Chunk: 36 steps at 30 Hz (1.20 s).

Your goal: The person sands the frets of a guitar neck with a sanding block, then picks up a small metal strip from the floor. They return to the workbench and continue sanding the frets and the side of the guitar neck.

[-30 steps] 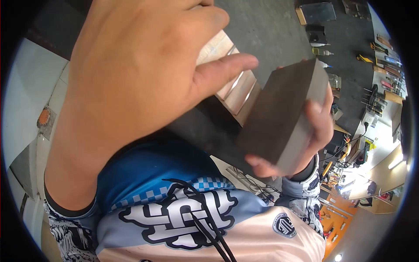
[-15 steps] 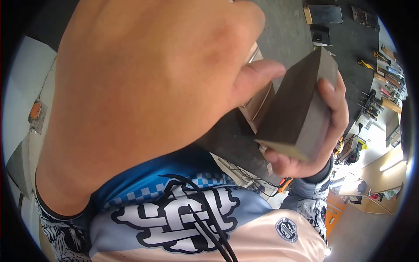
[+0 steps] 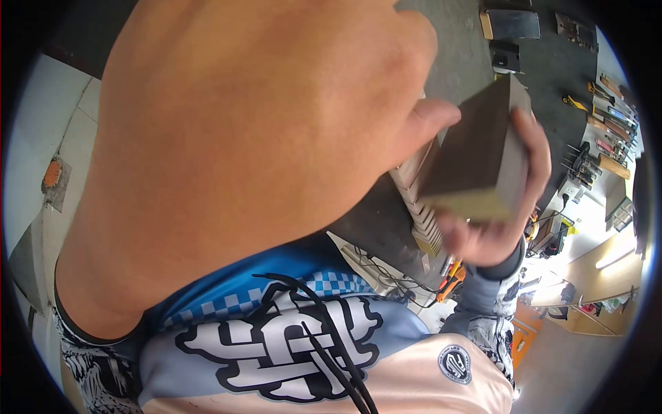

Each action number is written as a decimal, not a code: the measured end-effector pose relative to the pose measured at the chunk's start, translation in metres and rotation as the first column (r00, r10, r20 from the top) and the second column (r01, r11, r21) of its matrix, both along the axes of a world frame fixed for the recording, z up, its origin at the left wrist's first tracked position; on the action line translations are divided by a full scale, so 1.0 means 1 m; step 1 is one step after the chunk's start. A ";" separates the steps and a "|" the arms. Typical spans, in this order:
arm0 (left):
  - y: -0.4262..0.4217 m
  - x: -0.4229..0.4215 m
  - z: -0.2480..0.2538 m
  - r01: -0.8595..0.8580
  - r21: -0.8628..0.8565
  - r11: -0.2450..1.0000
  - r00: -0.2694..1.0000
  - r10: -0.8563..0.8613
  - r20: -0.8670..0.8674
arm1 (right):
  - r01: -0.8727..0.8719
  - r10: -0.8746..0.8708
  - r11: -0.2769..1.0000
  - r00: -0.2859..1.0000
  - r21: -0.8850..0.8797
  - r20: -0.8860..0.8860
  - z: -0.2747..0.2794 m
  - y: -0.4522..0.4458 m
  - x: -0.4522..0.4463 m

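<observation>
My right hand (image 3: 534,162) grips a dark grey-brown rectangular block with a pale yellowish end, which looks like a sanding block (image 3: 472,138). Its fingers wrap the far side, and the thumb is blurred near the lower end. My left hand (image 3: 276,103) fills the left and upper middle, back towards me. Its thumb stretches right, its tip close to the block's upper left edge; I cannot tell whether they touch. The other fingers are hidden behind the hand. Between the hands, a row of pale slotted wooden pieces (image 3: 426,231) runs along the dark bench, partly covered.
The dark workbench (image 3: 369,210) extends up and right. A dark flat plate with a wooden edge (image 3: 514,24) and a small black box (image 3: 505,55) lie on it. Tools with yellow handles (image 3: 576,102) are at the right. Cables (image 3: 386,272) and an orange-handled tool (image 3: 452,283) lie near my body.
The block has tilted and its lower end has moved up and right, showing more of the slotted wooden row. My left hand has shifted slightly right.
</observation>
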<state>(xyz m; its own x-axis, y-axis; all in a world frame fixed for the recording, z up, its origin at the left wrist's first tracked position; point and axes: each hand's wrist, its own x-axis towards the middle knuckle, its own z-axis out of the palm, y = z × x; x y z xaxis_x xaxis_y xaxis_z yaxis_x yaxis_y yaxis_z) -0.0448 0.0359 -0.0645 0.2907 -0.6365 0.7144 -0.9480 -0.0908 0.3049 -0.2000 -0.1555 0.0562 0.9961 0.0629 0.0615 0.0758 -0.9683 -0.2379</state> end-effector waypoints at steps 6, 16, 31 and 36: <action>-0.002 -0.002 -0.002 0.010 0.018 1.000 1.000 -0.010 -0.021 | -0.003 0.003 1.000 0.999 0.000 0.051 -0.004 0.007 -0.008; -0.005 -0.004 -0.004 0.050 0.052 0.997 0.998 -0.048 -0.051 | 0.138 -0.167 0.975 0.972 0.175 0.163 -0.007 0.006 -0.022; -0.005 -0.006 -0.013 0.080 0.073 0.994 0.995 -0.075 -0.066 | -0.118 0.114 0.991 0.991 0.060 0.065 -0.015 0.001 -0.012; -0.007 -0.009 -0.016 0.089 0.075 0.993 0.994 -0.084 -0.076 | -0.137 0.144 0.980 0.989 0.143 -0.039 -0.007 -0.004 -0.013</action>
